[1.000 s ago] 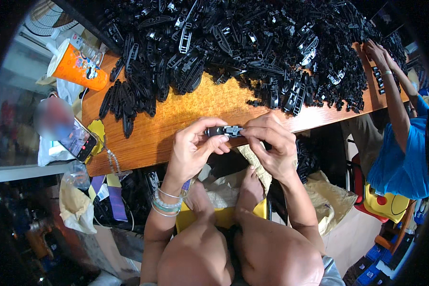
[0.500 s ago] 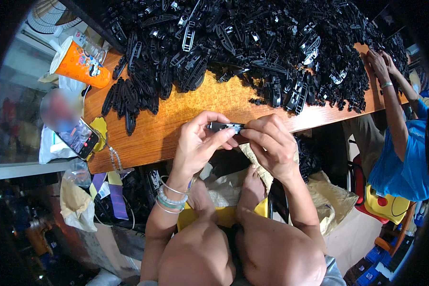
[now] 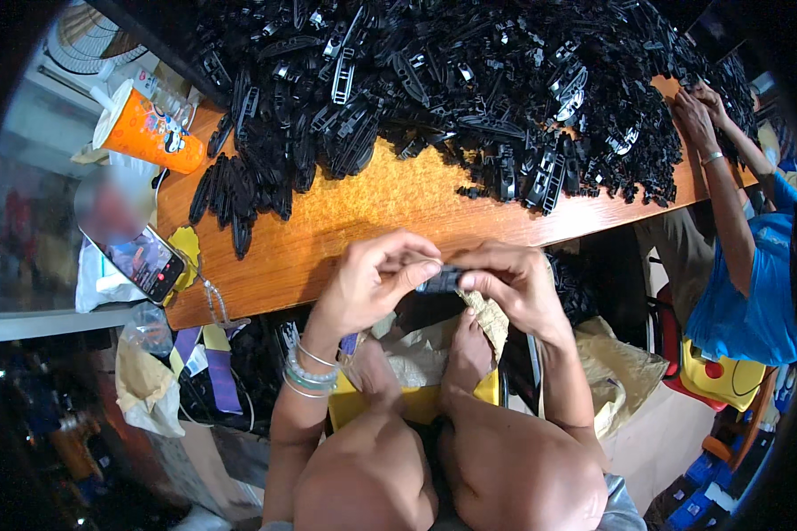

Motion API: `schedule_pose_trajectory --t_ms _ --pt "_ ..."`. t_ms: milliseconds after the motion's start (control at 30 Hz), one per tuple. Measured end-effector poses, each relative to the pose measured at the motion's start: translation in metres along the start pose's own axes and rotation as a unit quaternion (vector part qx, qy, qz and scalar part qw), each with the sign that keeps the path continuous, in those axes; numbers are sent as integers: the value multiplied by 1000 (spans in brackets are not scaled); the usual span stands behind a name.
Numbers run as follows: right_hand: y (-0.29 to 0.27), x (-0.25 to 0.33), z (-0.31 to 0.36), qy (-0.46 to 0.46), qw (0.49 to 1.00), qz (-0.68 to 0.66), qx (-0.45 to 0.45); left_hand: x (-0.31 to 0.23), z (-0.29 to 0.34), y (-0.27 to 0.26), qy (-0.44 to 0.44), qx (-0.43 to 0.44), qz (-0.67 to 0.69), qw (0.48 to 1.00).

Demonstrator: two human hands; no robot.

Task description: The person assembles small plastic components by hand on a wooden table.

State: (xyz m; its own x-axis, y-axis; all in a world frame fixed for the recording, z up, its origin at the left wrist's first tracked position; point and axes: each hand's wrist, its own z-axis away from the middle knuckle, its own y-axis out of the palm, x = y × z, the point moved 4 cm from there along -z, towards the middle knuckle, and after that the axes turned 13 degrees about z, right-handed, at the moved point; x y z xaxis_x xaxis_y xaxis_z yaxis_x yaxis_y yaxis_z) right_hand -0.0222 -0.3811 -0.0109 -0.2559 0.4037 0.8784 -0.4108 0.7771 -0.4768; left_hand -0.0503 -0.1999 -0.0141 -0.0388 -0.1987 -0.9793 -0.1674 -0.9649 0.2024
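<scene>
Just off the near edge of the wooden table, a small black plastic part (image 3: 441, 280) is held between both hands. My left hand (image 3: 367, 281) has its thumb and fingers closed at the part's left end. My right hand (image 3: 518, 288) pinches the other end between thumb and curled fingers. Some of the part is hidden by the fingers, and it is slightly blurred. Beyond my hands lies a large heap of black plastic parts (image 3: 469, 88), some long and ladder-like.
An orange cup (image 3: 150, 133) with a straw stands at the table's left, behind a phone (image 3: 142, 261). A row of long black parts (image 3: 226, 199) lies nearby. At the far right, another person's hands (image 3: 698, 111) reach to the heap. Brown paper (image 3: 624, 372) hangs below the table.
Both hands have come a little lower and nearer to me with the part, which is turned so that a darker side shows. The other person's hands have shifted slightly.
</scene>
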Motion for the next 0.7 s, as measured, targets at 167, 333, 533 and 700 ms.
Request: schedule_pose_trajectory --t_ms 167,333,533,700 --pt "7 -2 2 31 992 -53 107 -22 -62 -18 85 -99 -222 966" --pt "-6 9 -29 -102 921 290 -240 -36 -105 -14 204 -92 -547 806" --pt "1 1 -47 -165 879 356 -271 -35 -91 -6 244 -119 -517 812" --pt "4 -11 -30 20 954 -237 -182 -15 -35 -19 157 -208 -194 946"
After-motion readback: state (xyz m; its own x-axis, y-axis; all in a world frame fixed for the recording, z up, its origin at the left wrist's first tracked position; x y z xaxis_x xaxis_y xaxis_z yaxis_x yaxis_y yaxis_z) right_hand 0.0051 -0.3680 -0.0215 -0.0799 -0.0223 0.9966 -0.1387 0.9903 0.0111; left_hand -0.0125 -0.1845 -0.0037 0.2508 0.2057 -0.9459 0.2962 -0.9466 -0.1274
